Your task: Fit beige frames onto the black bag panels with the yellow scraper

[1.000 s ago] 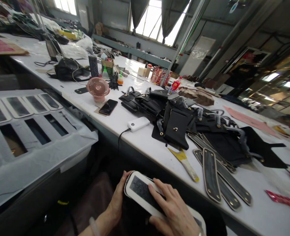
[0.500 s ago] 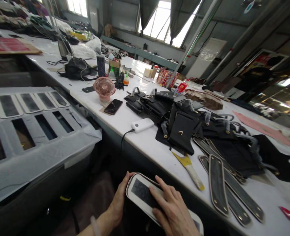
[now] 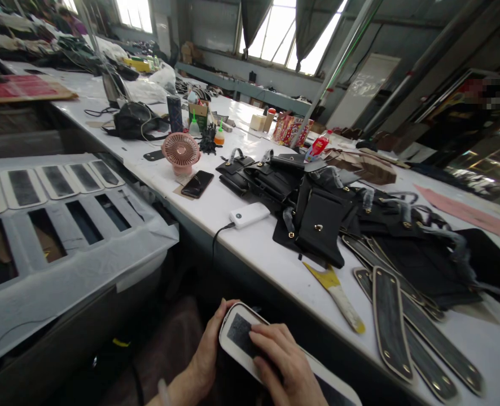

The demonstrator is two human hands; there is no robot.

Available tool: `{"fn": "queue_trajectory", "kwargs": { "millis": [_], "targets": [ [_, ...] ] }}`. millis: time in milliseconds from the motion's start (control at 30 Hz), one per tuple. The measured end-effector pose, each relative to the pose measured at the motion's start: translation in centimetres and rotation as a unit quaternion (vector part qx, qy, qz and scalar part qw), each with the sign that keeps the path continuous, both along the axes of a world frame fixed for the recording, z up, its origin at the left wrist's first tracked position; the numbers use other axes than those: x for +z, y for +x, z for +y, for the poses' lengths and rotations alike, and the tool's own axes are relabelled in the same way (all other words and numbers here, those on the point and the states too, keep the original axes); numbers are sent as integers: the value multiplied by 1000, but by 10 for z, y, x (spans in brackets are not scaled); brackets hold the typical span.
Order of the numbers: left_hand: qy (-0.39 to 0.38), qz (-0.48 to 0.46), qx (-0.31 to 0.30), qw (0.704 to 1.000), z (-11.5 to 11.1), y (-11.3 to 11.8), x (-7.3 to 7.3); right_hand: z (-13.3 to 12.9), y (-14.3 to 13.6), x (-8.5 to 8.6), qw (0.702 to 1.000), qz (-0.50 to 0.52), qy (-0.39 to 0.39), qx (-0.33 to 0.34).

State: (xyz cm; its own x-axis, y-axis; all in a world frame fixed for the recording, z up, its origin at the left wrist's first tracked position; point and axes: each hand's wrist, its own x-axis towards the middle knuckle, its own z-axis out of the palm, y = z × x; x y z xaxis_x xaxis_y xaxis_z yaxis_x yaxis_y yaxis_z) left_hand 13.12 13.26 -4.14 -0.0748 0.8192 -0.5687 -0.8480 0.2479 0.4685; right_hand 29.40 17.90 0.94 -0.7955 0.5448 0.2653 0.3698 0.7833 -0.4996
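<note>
An oblong bag base panel [image 3: 332,389], with rounded ends, a pale border and a dark middle strip, is tilted in front of me at the table's near edge. My left hand [image 3: 207,352] grips its far left end, thumb along the rim. Across its top lies my right hand [image 3: 286,361], fingers bent and close together on the dark strip and the thumb near the closer border. Black material hangs in shadow under the panel, and its shape is hidden. To the right on the table is a yellow-handled scraper-like tool [image 3: 334,293].
Several dark strips with gold studs [image 3: 391,321] lie at the right, beside piled black handbags [image 3: 321,225]. A power bank [image 3: 250,215], phone [image 3: 197,184] and pink fan [image 3: 181,151] stand along the table. Similar pale-bordered panels [image 3: 25,186] rest on a covered surface at left.
My right hand's fingers, spread before, are now drawn together and slightly nearer the panel's left end. The left hand keeps its grip. The view has shifted slightly.
</note>
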Motion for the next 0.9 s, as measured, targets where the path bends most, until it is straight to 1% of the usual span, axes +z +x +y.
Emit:
{"fn": "queue_trajectory", "kwargs": {
  "millis": [33, 100, 200, 300, 400, 500, 567, 700, 767, 900],
  "targets": [
    [3, 0, 0, 1000, 0, 0, -1, -1, -3, -1, 1000, 14, -18, -7],
    [6, 2, 3, 1000, 0, -1, -2, -3, -9, -2, 1000, 6, -15, -19],
    [-4, -7, 1, 1000, 0, -2, -6, -9, -15, -1, 998, -55, 11, -20],
    [2, -3, -12, 1000, 0, -4, -10, -13, -20, 5, 995, -96, 21, -29],
    [16, 10, -19, 1000, 2, -5, -14, -12, -26, 11, 991, -116, -16, -65],
    [27, 20, -30, 999, 2, -6, -16, -11, -29, 12, 990, -100, -63, -73],
    [32, 31, -33, 998, 1, -7, -18, -12, -30, 9, 990, -88, -70, -83],
    [36, 60, -41, 997, -1, -9, -22, -17, -32, 5, 986, -95, -89, -107],
    [37, 65, -49, 996, -1, -10, -23, -18, -35, 8, 982, -101, -106, -117],
    [37, 60, -42, 997, -2, -13, -21, -16, -42, 17, 974, -115, -130, -147]
  ]
}}
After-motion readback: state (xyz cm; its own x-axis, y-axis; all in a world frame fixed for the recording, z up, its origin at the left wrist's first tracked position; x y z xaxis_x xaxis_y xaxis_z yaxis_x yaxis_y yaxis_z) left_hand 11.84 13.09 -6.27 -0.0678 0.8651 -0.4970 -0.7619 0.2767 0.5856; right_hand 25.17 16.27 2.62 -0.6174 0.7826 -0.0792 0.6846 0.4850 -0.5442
